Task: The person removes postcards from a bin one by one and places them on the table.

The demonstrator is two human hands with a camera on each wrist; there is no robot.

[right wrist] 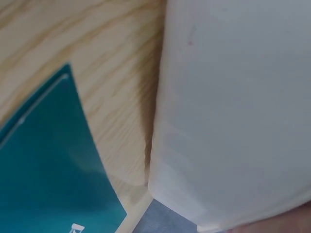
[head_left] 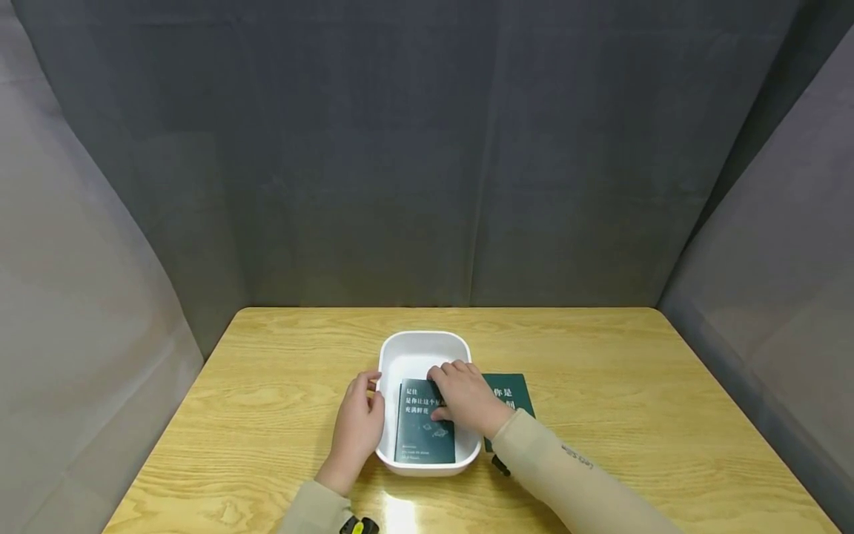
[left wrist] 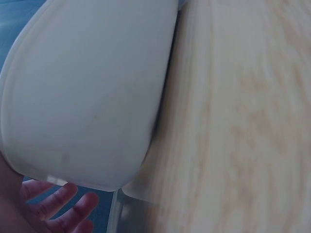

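Light wooden table [head_left: 267, 386]. White rounded plastic tub [head_left: 420, 348], centre, steadied at its wall by the left hand [head_left: 358, 426], fingers relaxed. One dark green booklet [head_left: 420, 437] lies inside, right hand [head_left: 467, 397] resting flat on it; second green booklet [head_left: 517, 389] remains outside, just beside the tub.

I can read white Chinese print on the dark green booklet [head_left: 425, 423] lying in the white tub [head_left: 423, 345]: three lines near its top, partly covered by my right hand [head_left: 467, 400]; I make out "是你让这个" in the second line and "充满鲜花" in the third. The small print lower down is too fine to read. The second booklet [head_left: 515, 393] beside the tub shows "你是".
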